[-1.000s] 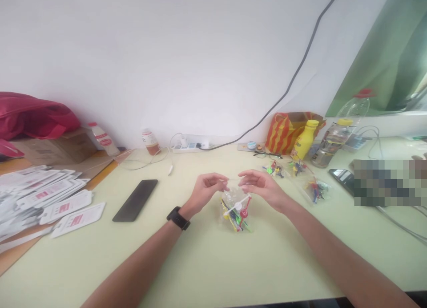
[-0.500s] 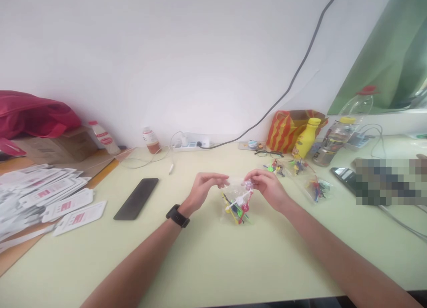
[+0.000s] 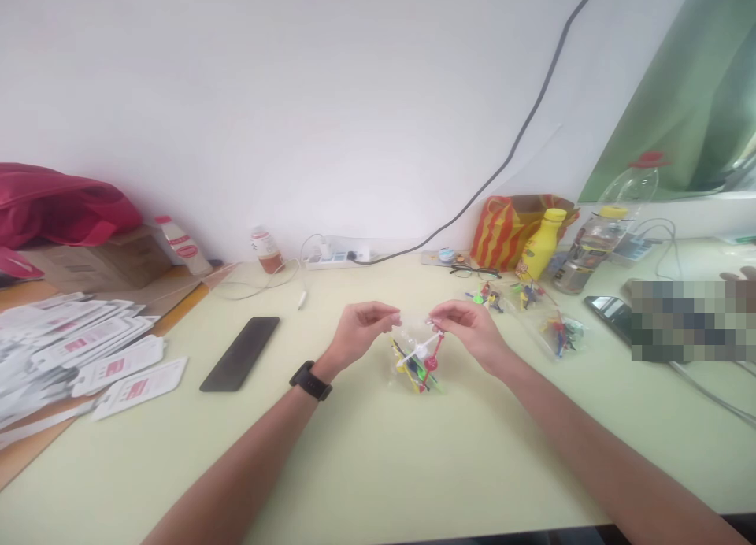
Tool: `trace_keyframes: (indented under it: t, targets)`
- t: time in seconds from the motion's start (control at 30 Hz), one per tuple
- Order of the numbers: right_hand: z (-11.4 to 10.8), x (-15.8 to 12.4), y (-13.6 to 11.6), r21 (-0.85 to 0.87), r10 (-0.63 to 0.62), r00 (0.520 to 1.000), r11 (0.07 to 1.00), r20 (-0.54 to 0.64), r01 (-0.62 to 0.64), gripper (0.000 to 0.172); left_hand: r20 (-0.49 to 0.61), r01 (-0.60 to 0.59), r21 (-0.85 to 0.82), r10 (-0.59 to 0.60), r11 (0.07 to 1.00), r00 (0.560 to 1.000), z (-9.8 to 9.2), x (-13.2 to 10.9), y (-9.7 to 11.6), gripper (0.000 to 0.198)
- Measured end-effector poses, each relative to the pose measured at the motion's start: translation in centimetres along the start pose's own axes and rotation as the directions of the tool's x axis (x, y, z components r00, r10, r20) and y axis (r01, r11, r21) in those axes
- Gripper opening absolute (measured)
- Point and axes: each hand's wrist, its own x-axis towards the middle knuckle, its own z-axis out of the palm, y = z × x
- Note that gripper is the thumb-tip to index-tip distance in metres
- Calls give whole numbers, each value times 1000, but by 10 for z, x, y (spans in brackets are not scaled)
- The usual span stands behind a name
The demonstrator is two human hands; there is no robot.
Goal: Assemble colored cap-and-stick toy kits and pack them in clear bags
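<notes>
Between my hands, a small clear plastic bag hangs just over or on the pale green table; which of the two I cannot tell. Inside it are coloured plastic pieces in white, red, yellow, green and blue. My left hand, with a black watch on its wrist, pinches the bag's upper left corner between thumb and fingers. At the upper right corner, my right hand pinches the bag the same way. The bag's top edge is see-through and hard to make out.
Similar bags of coloured pieces lie to the right, near black glasses and a yellow bottle. A black phone rests on the left, beside piled white badges. A power strip sits against the wall.
My left thumb and fingers have closed on the bag's left corner, where they were apart before. My right hand has shifted slightly left, and the bag has moved a little.
</notes>
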Motion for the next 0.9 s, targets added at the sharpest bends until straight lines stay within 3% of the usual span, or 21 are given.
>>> trace_keyframes:
  t: [0.33,0.5,0.63,0.8,0.9]
  targets:
    - [-3,2,3,28,10,997,1000,-75,-8,22,77,-34,-19,35,999,996,-6,0,2,22]
    - [-4,0,1,-67,-66,997,996,-39,64,18,29,-40,0,40,999,999,-7,-1,1,20]
    - [-3,-1,-3,-144,-105,994,984,15,106,18,4,-18,29,18,999,1000,-5,-2,-1,19]
    - [-3,0,-1,-157,-130,992,979,-3,128,34,1,-69,71,69,995,998,-5,0,-2,39]
    - [-4,2,2,-175,-131,991,976,-6,128,32,-4,-87,185,89,979,996,-7,2,-3,29]
